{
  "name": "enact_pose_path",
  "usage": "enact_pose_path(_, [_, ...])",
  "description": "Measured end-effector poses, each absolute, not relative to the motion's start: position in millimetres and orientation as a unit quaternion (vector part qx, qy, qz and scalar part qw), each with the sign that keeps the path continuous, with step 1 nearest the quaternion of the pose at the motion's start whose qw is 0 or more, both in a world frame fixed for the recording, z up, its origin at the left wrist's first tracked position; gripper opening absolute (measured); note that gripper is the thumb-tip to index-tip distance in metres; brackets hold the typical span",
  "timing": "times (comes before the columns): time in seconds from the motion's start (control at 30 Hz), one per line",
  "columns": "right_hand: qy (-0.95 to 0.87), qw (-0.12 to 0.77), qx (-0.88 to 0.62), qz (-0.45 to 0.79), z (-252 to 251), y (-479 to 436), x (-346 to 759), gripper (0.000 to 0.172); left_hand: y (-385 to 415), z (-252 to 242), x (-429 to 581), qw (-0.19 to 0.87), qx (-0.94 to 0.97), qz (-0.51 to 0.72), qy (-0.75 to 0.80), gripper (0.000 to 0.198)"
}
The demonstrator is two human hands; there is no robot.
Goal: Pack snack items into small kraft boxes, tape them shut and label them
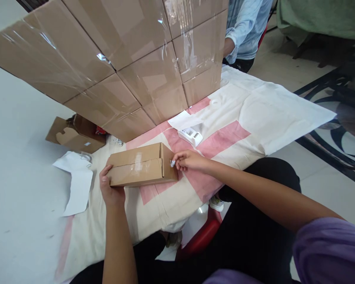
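Observation:
A closed cardboard box lies on the cloth-covered table, with clear tape across its top seam. My left hand grips its left end, thumb and fingers wrapped round the edge. At the opposite end, my right hand pinches a small white label, which is at or touching the box's end face; whether it is stuck there I cannot tell. Just beyond the right hand sits a white handheld label gun, with a piece of white paper beside it.
A tall stack of taped cardboard boxes stands at the back of the table. An open carton and a white paper sheet lie at the left by the wall. Another person's arm shows behind the stack.

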State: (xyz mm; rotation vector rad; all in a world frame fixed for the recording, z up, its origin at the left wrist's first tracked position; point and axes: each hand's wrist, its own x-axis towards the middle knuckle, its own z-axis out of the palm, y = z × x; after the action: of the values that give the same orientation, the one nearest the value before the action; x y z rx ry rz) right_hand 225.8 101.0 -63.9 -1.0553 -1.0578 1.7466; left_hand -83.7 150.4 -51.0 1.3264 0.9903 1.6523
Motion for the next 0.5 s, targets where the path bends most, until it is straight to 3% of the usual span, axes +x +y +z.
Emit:
enact_pose_path(0.33, [-0.414, 0.403, -0.429, 0.694, -59.9, 99.9, 224.9, 0.024, 153.4, -52.1, -84.5, 0.383, 0.525, 0.641, 0.408, 0.038])
enact_pose_path(0.4, [-0.414, 0.4, -0.435, 0.693, -57.8, 99.3, 225.1, 0.021, 151.9, -48.6, -82.0, 0.32, 0.548, 0.642, 0.43, 0.036])
enact_pose_path(0.5, [-0.416, 0.39, -0.447, 0.689, -56.6, 99.2, 224.9, 0.02, 140.7, -39.7, -71.8, 0.093, 0.581, 0.641, 0.493, 0.034])
